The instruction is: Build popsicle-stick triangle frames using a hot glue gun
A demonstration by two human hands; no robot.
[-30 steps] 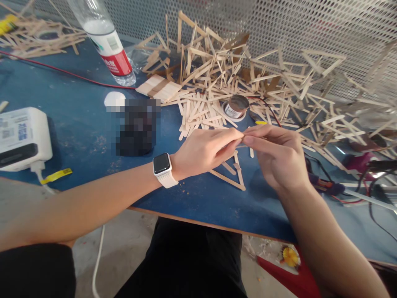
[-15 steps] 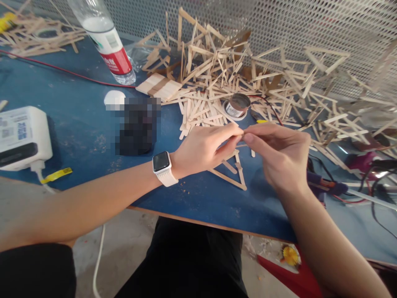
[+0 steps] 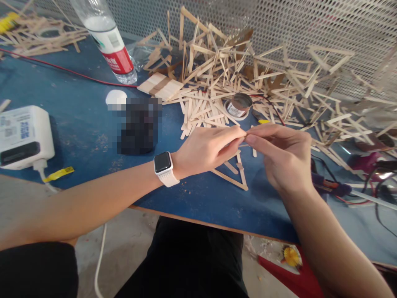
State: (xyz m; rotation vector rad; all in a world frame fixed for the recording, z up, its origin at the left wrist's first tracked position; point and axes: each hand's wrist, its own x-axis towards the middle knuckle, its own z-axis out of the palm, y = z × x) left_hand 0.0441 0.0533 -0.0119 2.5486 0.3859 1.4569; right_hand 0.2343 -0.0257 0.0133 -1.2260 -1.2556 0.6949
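My left hand (image 3: 209, 150), with a white-strapped watch (image 3: 163, 162) on its wrist, has thumb and forefinger pinched together. Its fingertips meet those of my right hand (image 3: 283, 155), also closed in a pinch, above the blue table. Whatever lies between the fingertips is too small and covered to make out. Below the hands, a frame of joined wooden craft sticks (image 3: 242, 176) rests on the table, partly hidden by my left hand. A short craft stick (image 3: 254, 147) lies just left of my right hand.
Loose craft sticks (image 3: 201, 107) and glued stick frames (image 3: 330, 60) pile up against the perforated metal screen (image 3: 279, 20). Around them are a small open tin (image 3: 237, 108), water bottle (image 3: 113, 49), bundled sticks (image 3: 159, 86), white charger (image 3: 26, 136) and, at right, a dark blue tool with cables (image 3: 330, 185).
The whole view has shifted slightly, so things sit a little further right. Both hands keep their fingertips pinched together in nearly the same place over the table.
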